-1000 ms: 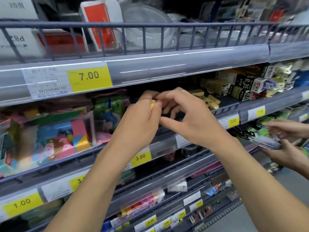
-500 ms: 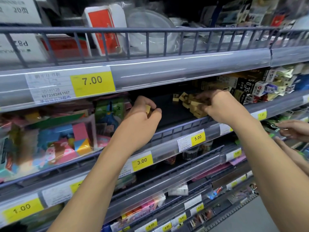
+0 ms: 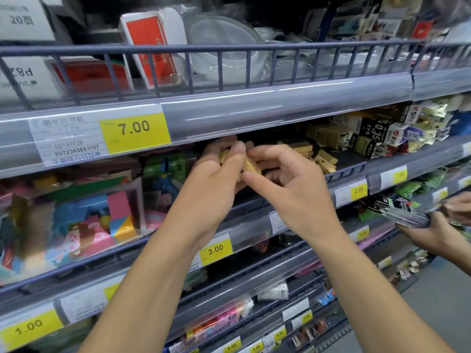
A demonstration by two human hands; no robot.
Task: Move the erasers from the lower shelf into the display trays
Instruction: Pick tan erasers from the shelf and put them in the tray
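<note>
Two hands meet in front of the middle shelf (image 3: 346, 171). Left hand (image 3: 214, 179) grips a small cluster of tan block erasers (image 3: 226, 155), exact count unclear, fingers curled round them. Right hand (image 3: 288, 179) pinches one more tan eraser (image 3: 251, 165) between thumb and forefinger, touching the left hand's load. Several more tan erasers, a loose pile (image 3: 318, 159), lie on the shelf just right of the hands. Three yellow price tags legible nearby: 7.00 (image 3: 135, 131), 3.00 (image 3: 215, 249), 2.00 (image 3: 358, 190). Another person's two hands at far right hold dark packets (image 3: 402, 212).

Bright light from above glares on the price rail (image 3: 280, 110); shelf recesses dark; edges blurred, bowed.
</note>
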